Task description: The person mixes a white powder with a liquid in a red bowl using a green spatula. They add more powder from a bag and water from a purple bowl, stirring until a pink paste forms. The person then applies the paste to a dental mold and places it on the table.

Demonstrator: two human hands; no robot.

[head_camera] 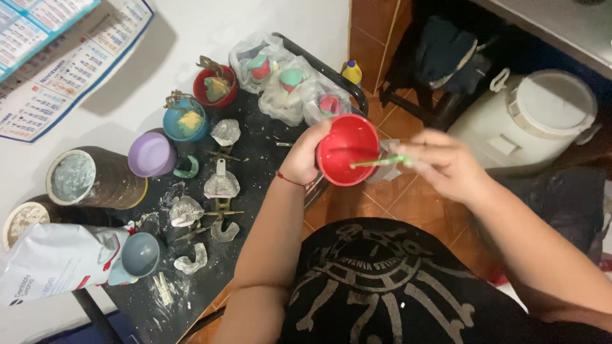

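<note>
Left hand (305, 156) cups a red bowl (348, 158) at centre, tilted toward the person so the inside shows. Right hand (446, 164), at three o'clock, pinches a green spatula (377, 162) dipping into it. Cluttered black table (255, 159) lies at nine o'clock.

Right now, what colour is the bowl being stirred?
The bowl is red, inside and out; it shows best in the head view.

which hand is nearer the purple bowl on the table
Left. The left hand grips the red bowl just right of the table's edge, across from the purple bowl. The right hand is farther away, beyond the red bowl, holding a green spatula.
</note>
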